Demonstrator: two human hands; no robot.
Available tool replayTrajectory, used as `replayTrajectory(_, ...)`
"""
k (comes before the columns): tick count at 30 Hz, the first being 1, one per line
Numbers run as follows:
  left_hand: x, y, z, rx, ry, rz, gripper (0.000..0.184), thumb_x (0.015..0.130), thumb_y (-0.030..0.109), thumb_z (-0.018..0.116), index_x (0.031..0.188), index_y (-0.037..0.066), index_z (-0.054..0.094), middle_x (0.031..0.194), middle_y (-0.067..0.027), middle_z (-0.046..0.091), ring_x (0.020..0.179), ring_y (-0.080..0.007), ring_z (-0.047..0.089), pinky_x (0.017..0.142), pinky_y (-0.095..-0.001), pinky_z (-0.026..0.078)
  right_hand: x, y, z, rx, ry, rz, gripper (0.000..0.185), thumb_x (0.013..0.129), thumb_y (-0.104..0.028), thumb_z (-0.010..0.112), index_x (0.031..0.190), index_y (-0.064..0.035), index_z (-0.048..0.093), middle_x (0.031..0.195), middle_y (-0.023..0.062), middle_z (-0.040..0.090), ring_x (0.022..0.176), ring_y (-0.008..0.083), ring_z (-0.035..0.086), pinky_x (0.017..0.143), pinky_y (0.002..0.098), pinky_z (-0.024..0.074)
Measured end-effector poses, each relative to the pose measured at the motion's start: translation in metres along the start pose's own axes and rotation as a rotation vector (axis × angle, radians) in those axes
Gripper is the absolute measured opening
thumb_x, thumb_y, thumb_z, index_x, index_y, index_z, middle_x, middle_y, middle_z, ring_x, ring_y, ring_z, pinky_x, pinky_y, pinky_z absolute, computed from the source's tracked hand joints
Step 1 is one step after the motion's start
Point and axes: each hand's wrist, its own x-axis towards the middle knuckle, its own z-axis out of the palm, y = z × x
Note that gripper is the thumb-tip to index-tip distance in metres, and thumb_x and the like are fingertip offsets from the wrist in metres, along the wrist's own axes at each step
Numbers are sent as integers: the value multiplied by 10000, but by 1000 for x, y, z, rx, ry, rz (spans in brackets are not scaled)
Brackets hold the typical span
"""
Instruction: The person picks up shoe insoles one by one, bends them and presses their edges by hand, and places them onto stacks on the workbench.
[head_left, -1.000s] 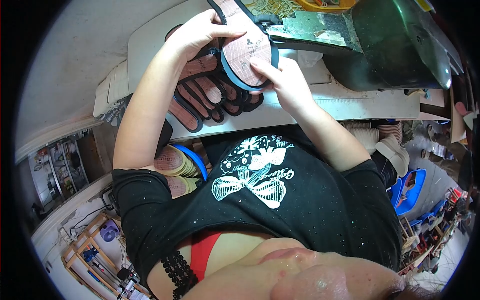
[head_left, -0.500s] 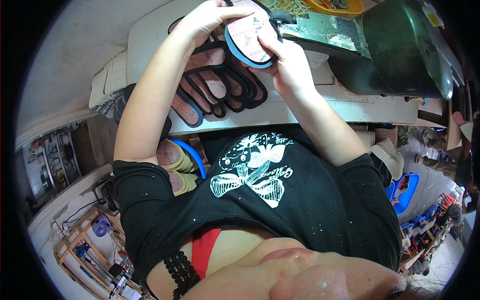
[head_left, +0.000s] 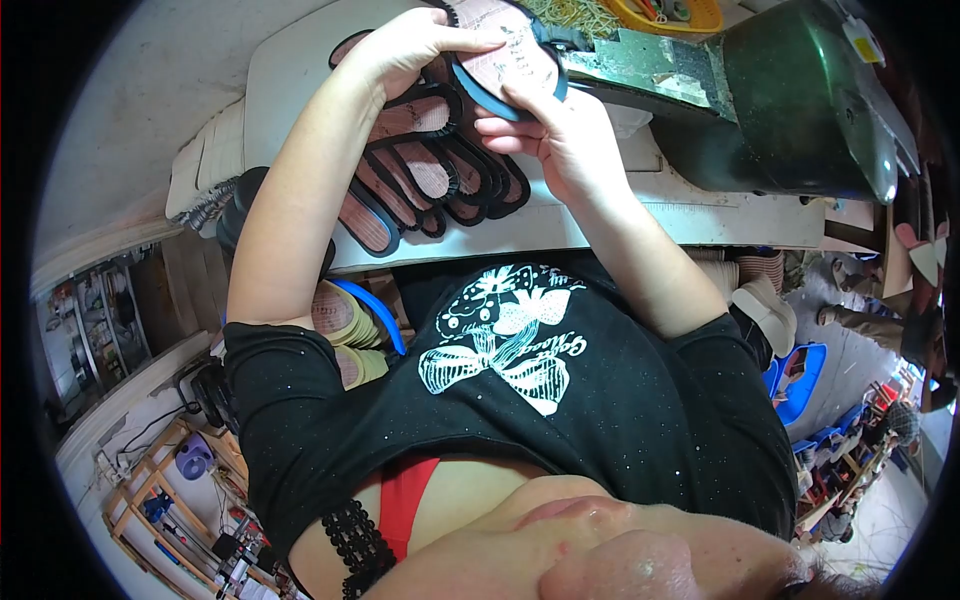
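A slipper sole (head_left: 505,62) with a pink printed top, black edging and a blue underside is held at the sewing machine arm (head_left: 640,70). My left hand (head_left: 405,48) grips its left side, thumb on top. My right hand (head_left: 565,135) has its thumb on the lower right edge; its other fingers extend below the sole, some partly hidden. The sole's far edge reaches the dark machine head (head_left: 565,38). Under and beside my left hand, several black-edged pink soles (head_left: 430,170) lie in an overlapping pile on the white table (head_left: 480,240).
The green machine body (head_left: 800,100) stands at the right of the table. A yellow basket (head_left: 670,22) sits behind it. Stacked soles (head_left: 335,310) stand below the table by a blue rim (head_left: 375,310). Blue bins (head_left: 800,385) are on the floor at right.
The held sole has turned and shifted slightly up toward the machine head. My right fingers now show more, extended beneath its edge. My left hand has shifted only slightly.
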Motion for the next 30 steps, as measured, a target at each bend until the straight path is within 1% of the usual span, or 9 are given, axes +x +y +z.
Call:
replayTrajectory(3, -2, 5, -3, 116, 63, -76, 524, 727, 395, 790, 943, -49, 613, 850, -111, 638, 744, -112, 618, 632, -186, 475, 2, -3, 1, 32, 28, 21, 342, 935, -224, 567, 1092, 80, 576, 926, 204, 672, 767, 246, 703, 641, 290, 594)
replayTrajectory(6, -8, 45, -8, 699, 63, -307, 532, 715, 453, 780, 905, -17, 619, 788, -83, 598, 686, -84, 572, 582, -172, 414, 6, -2, 2, 77, 67, 3, 325, 946, -216, 544, 1093, 72, 578, 934, 225, 672, 776, 259, 704, 644, 302, 594)
replayTrajectory(7, -16, 63, 4, 1041, 229, -202, 631, 706, 496, 765, 1006, -34, 600, 941, -157, 594, 894, -182, 546, 734, -290, 428, 6, -2, 2, 90, 72, -3, 326, 946, -217, 544, 1093, 71, 578, 935, 223, 672, 775, 258, 704, 644, 301, 594)
replayTrajectory(9, -16, 72, 5, 1233, 276, -51, 859, 665, 606, 734, 1193, -41, 531, 1145, -254, 556, 1182, -322, 451, 943, -433, 404, 6, -4, 5, 97, 92, 6, 339, 947, -230, 544, 1097, 72, 575, 932, 212, 674, 776, 253, 704, 648, 302, 594)
replayTrajectory(11, -3, 72, -7, 1014, 52, -43, 979, 686, 648, 700, 1369, 15, 402, 1249, -259, 513, 1276, -352, 400, 1048, -426, 341, 7, -2, 3, 78, 85, 1, 350, 949, -241, 543, 1102, 73, 571, 929, 207, 674, 787, 252, 704, 650, 302, 595)
replayTrajectory(14, 23, 74, -21, 789, -464, -79, 918, 748, 615, 669, 1360, -13, 397, 1319, -249, 477, 1279, -317, 421, 1064, -378, 337, 7, -5, 6, 79, 85, -10, 363, 951, -250, 545, 1112, 75, 566, 937, 203, 672, 805, 254, 704, 657, 303, 597)
replayTrajectory(18, 34, 64, -28, 848, -422, -68, 841, 795, 501, 688, 1374, -27, 381, 1365, -207, 463, 1277, -261, 433, 1051, -332, 353, 7, -5, 4, 47, 74, -21, 374, 948, -248, 552, 1131, 79, 557, 969, 203, 665, 822, 260, 703, 667, 302, 599)
replayTrajectory(23, 21, 73, -22, 784, -397, 12, 540, 765, 388, 757, 1069, -1, 537, 958, -72, 567, 907, -154, 497, 797, -287, 423, 8, -5, 1, 50, 58, -23, 379, 950, -246, 550, 1161, 69, 546, 987, 200, 662, 826, 270, 702, 667, 306, 602)
replayTrajectory(30, -13, 77, -6, 502, -272, -162, 424, 799, 276, 737, 1064, 2, 549, 983, -64, 576, 908, -125, 521, 771, -264, 443, 8, -4, 1, 34, 76, -60, 411, 938, -278, 564, 1141, 79, 555, 982, 205, 661, 794, 277, 704, 631, 295, 598)
